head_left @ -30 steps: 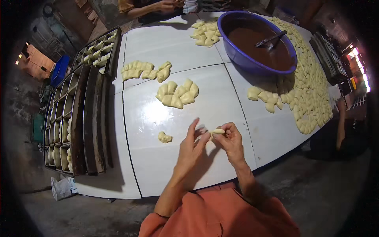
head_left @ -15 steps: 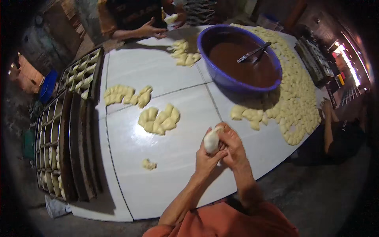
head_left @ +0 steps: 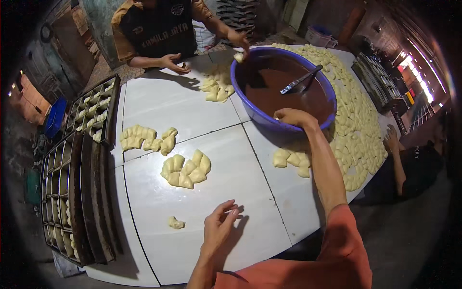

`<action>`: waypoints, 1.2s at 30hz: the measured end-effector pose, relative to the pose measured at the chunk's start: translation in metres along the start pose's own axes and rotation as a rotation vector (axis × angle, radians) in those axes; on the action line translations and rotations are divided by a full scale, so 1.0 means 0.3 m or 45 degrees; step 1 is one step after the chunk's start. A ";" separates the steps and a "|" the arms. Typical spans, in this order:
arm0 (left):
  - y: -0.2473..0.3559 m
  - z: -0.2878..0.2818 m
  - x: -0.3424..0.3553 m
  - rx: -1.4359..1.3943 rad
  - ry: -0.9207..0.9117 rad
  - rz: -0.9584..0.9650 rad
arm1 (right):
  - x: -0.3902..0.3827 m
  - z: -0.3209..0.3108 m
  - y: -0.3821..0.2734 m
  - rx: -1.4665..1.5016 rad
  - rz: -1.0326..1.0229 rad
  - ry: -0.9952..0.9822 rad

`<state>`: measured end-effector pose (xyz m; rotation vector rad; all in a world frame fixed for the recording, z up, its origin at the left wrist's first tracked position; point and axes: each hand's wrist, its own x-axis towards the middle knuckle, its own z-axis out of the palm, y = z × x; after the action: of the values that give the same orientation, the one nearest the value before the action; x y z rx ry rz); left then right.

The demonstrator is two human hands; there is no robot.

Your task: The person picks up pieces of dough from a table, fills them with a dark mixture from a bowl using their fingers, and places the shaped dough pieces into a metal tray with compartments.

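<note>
My right hand (head_left: 294, 117) reaches over the near rim of a purple basin (head_left: 284, 124) that holds brown filling (head_left: 274, 79). Its fingers are curled, and a small pale bit shows at the fingertips, too hidden to name. My left hand (head_left: 220, 225) hovers above the white table (head_left: 231, 183), fingers apart and holding nothing. Left of it lies a small scrap of dough (head_left: 176, 223). Beyond that sits a cluster of pale dough pieces (head_left: 187, 169). A metal utensil (head_left: 301, 80) with a patterned handle stands in the filling, its handle against the far right rim.
Dough pieces (head_left: 356, 130) cover the table's right side; smaller groups (head_left: 144, 138) lie left. Divided metal trays (head_left: 57, 188) are stacked at the left edge. Across the table, a person's hand (head_left: 239, 41) holds dough at the basin. Another person's arm (head_left: 394, 154) rests at right.
Both hands were together around a white dough piece. Now they are apart: the right has moved up to the basin, the left down and left. The person opposite has moved a hand to the basin.
</note>
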<state>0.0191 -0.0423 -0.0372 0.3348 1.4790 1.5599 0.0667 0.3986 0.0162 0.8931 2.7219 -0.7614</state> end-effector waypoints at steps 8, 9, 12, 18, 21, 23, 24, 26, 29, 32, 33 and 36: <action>-0.013 -0.004 -0.024 0.108 -0.080 -0.009 | 0.030 -0.003 0.022 0.214 0.103 0.002; -0.032 0.000 -0.021 0.108 -0.086 -0.003 | 0.051 0.015 0.048 0.103 -0.022 0.017; -0.034 -0.010 -0.043 -0.142 -0.069 -0.094 | 0.024 -0.012 -0.055 0.605 -0.018 0.131; 0.099 0.007 -0.004 0.039 -0.156 0.013 | -0.179 -0.019 -0.275 1.826 -0.196 0.170; 0.167 0.048 0.049 -0.047 -0.233 0.105 | -0.252 0.137 -0.389 2.023 -0.302 0.087; 0.175 0.092 0.080 -0.354 -0.170 0.135 | -0.323 0.277 -0.501 2.215 -0.179 0.207; 0.171 0.100 0.089 -0.362 -0.149 0.125 | -0.361 0.327 -0.534 2.212 -0.195 0.110; 0.142 0.071 0.095 -0.724 -0.135 0.057 | -0.401 0.440 -0.601 2.250 -0.187 -0.008; 0.099 -0.034 0.056 -0.886 -0.150 -0.018 | -0.470 0.545 -0.681 2.328 -0.152 -0.029; 0.077 -0.129 0.027 -0.724 0.064 -0.001 | -0.530 0.619 -0.699 2.192 -0.172 -0.095; 0.074 -0.149 0.018 -0.652 0.148 0.004 | -0.547 0.643 -0.713 2.190 -0.167 -0.099; 0.042 -0.197 0.008 -0.692 0.248 0.057 | -0.600 0.708 -0.816 1.777 -0.225 0.165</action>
<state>-0.0309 -0.0761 -0.0410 -0.1044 1.1292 1.9978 0.0678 0.0287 -0.0067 0.8179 2.0313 -2.7871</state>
